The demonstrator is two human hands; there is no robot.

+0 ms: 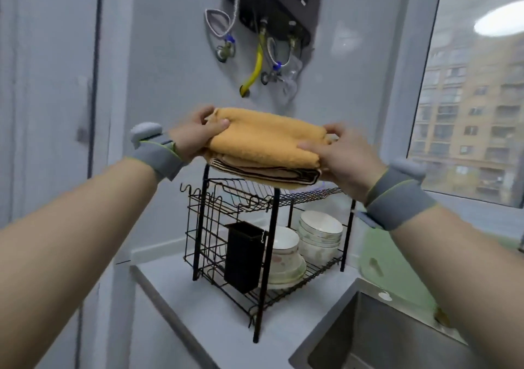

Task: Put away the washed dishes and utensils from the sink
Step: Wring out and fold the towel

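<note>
Matched pair, one per arm; forearms bare. Left wristband (158, 156), up and left of the dish rack (266, 266): grey fabric cuff behind the left hand (195, 133), thin lime-green piping on its edges, carrying a rounded pale-grey left pod (146, 132) on its outer side. Right wristband (397, 198), right of the dish rack's top shelf: same grey cuff behind the right hand (343, 153), lime piping, pale-grey right pod (408, 167).
</note>
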